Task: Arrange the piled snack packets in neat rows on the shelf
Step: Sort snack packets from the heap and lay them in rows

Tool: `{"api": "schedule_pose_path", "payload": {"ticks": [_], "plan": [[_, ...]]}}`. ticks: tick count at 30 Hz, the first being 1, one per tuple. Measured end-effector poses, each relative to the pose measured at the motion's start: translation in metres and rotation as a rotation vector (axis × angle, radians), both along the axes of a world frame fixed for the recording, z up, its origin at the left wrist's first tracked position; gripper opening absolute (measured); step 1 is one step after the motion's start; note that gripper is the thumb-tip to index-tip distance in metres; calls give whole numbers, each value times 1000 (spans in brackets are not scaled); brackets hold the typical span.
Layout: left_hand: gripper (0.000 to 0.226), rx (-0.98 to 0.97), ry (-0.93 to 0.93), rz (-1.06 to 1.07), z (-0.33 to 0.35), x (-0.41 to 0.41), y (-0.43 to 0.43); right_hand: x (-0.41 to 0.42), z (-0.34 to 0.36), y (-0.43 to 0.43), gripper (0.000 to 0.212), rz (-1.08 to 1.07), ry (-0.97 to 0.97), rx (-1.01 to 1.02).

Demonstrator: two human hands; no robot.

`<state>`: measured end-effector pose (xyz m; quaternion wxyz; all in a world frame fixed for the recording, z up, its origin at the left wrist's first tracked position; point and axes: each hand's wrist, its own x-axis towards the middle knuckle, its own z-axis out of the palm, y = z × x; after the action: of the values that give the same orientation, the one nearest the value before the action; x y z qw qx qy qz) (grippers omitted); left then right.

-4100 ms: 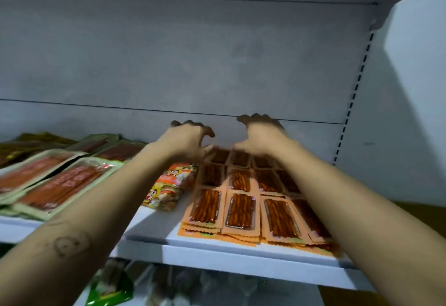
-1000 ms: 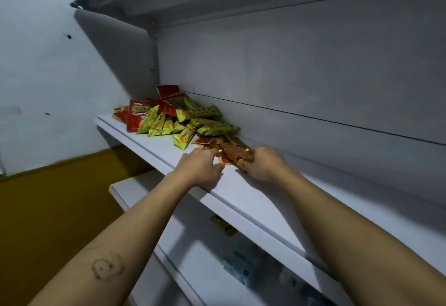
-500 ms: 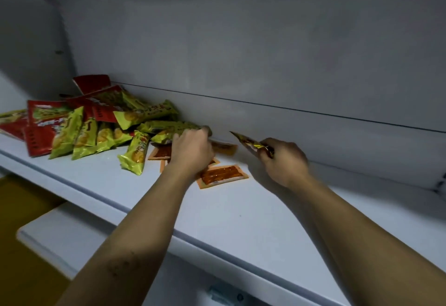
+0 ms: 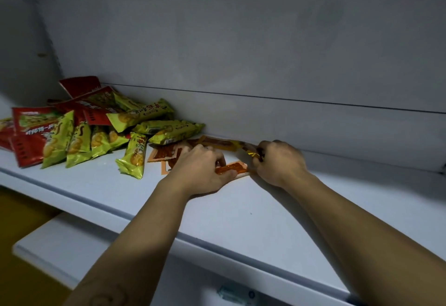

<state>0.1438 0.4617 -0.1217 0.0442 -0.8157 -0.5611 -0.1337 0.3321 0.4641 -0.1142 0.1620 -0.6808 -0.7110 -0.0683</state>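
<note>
Pickup step: left hand (image 4: 200,170) pinches orange packet (image 4: 233,168), right hand (image 4: 277,160) grips gold packet (image 4: 243,148); next probably needs squaring them into a row.

— Behind the shelf (image 4: 241,209)?
— Plain grey-white back panel (image 4: 241,40), crossed by a thin dark seam (image 4: 313,102).
— Below the front edge?
— Lower white shelf (image 4: 62,245) at bottom left, ochre surface (image 4: 21,214) beside it; floor or wall, cannot tell.
— Light?
— Dim, bluish, darker towards the left upright (image 4: 29,47).
</note>
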Motion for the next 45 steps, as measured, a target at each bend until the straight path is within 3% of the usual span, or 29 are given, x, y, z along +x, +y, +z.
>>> {"api": "schedule_pose_path", "payload": {"ticks": [7, 11, 15, 17, 19, 23, 26, 28, 31, 32, 35, 38, 40, 41, 43, 45], "plan": [[39, 84, 5, 90, 0, 4, 2, 1, 7, -8, 25, 43, 151, 133], [31, 288, -200, 203, 3, 4, 3, -5, 4, -7, 34, 200, 232, 259], [54, 368, -301, 312, 8, 2, 1, -2, 0, -2, 43, 208, 230, 348], [73, 320, -313, 267, 9, 1, 0, 3, 0, -1, 49, 214, 237, 455], [78, 323, -260, 149, 8, 2, -2, 7, 0, 0, 52, 204, 249, 559], [67, 392, -254, -78, 7, 2, -2, 5, -3, 1, 45, 294, 416, 552], [56, 340, -328, -34, 5, 2, -1, -6, -5, 2, 43, 314, 557, 537], [47, 324, -509, 52, 4, 1, -3, -16, 2, -2, 54, 214, 596, 556], [21, 259, -922, 128, 5, -1, -10, -28, 11, -9, 97, 80, 680, 423], [22, 227, -1089, 143, 6, -2, -12, -31, 10, -12, 103, 103, 752, 364], [26, 42, -1590, 98, 4, -6, -20, -40, 7, -18, 92, 204, 960, 186], [37, -94, -1735, 78, 3, -3, -28, -43, 12, -22, 75, 262, 1099, 83], [36, -93, -1710, 96, 0, 3, -32, -47, 14, -26, 63, 304, 1220, -49], [29, -45, -1612, 107, 0, 7, -35, -48, 12, -27, 53, 307, 1226, -119], [21, 163, -1237, 154, -1, 12, -40, -50, 14, -31, 43, 297, 1250, -218], [38, 385, -825, 198, -1, 16, -45, -45, 23, -35, 58, 365, 1459, -370]]}}
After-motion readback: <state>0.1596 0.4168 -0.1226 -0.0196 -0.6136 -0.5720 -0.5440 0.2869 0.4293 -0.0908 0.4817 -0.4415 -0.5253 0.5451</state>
